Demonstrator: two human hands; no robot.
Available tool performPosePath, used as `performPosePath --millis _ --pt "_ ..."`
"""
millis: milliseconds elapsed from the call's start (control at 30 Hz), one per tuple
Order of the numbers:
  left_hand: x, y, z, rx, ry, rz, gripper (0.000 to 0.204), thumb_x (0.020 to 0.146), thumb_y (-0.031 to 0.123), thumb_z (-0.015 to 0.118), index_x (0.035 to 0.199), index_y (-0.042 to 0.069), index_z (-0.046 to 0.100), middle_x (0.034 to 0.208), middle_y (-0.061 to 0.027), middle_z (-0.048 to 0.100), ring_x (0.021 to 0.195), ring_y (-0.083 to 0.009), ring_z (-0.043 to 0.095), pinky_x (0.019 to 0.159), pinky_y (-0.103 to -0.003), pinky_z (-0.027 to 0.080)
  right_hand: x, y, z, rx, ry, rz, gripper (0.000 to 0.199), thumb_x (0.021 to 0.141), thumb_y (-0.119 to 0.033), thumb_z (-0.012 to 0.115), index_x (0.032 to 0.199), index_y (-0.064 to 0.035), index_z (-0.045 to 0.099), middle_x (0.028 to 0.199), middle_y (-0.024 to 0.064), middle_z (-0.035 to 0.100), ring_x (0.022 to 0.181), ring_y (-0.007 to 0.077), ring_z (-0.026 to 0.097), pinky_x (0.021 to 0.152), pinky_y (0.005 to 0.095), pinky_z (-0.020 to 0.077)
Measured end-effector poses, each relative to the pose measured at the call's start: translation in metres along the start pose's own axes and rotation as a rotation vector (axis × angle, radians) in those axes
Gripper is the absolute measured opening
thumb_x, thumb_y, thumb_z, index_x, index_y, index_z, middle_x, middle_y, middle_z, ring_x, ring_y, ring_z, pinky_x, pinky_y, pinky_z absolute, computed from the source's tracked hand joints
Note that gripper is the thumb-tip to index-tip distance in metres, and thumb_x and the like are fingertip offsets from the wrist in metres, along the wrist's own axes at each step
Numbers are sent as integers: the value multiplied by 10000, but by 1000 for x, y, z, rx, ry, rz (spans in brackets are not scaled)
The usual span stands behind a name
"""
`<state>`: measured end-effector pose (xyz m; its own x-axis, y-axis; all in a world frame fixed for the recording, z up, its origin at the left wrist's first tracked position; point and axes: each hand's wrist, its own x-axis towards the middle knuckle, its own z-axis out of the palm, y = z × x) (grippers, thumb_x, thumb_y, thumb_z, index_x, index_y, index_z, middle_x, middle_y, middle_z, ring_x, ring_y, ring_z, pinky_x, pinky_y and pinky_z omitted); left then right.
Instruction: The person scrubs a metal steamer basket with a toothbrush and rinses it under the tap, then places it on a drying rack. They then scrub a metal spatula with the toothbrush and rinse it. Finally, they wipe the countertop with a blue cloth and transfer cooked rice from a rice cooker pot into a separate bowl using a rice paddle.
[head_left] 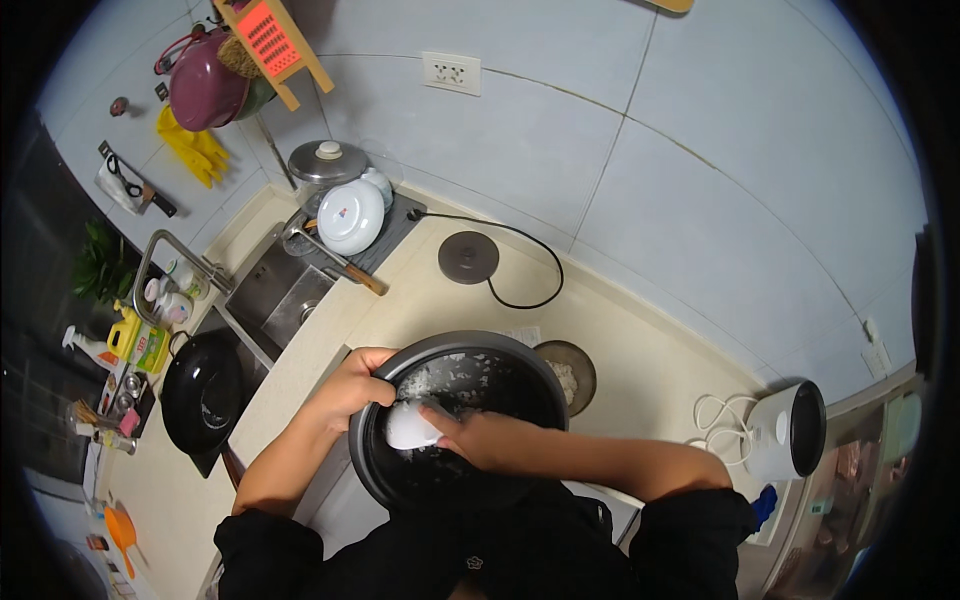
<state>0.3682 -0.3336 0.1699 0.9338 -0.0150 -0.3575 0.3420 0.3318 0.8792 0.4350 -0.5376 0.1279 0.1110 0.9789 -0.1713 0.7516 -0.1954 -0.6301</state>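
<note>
A black rice cooker inner pot point(530, 355) is tipped up against my front, its inside dotted with stuck grains of white rice point(440, 375). My left hand point(355, 385) grips its rim on the left, thumb toward the inside and the other fingers behind. Reaching into the pot, my right hand point(475, 437) is closed on a white rounded scoop point(408, 428), which lies against the inner wall; its handle is hidden by the fingers. Just beyond the pot's right rim stands a metal bowl point(588, 375) with white rice in it, partly covered by the pot.
A round kettle base point(468, 258) with a black cord lies on the counter point(640, 400). To the left are a sink point(265, 280), a black wok point(200, 390), a drying mat with dishes point(350, 217) and bottles point(150, 345). A white appliance point(775, 435) stands at the right.
</note>
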Motion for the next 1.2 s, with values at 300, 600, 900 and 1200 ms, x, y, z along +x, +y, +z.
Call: performPosePath --millis 300,600,900,1200 --pt "-12 25 12 42 -11 84 542 513 -114 438 1029 -70 598 837 -69 641 701 -115 588 673 -236 477 -49 -21 -44 220 180 131 478 911 -233 424 1327 -55 268 828 273 585 716 421 584 697 459 476" --pt "8 33 10 125 -27 -24 350 499 -106 462 808 -62 618 641 -14 580 547 -80 514 513 -212 421 -6 -8 -33 -356 207 243 402 773 -71 468 1118 107 365 653 210 601 586 339 611 548 410 491" --pt "7 14 11 119 35 -47 356 532 -104 468 844 -48 628 677 -11 591 575 -78 517 536 -215 422 0 9 -15 -228 63 168 319 765 -50 460 1011 138 382 596 194 588 548 324 607 508 387 488" --pt "1 9 6 150 73 -59 359 530 -99 470 846 -45 630 655 -3 583 558 -70 504 529 -215 417 -1 -8 25 -101 83 5 234 812 -104 435 911 106 408 561 191 565 497 361 582 492 447 482"
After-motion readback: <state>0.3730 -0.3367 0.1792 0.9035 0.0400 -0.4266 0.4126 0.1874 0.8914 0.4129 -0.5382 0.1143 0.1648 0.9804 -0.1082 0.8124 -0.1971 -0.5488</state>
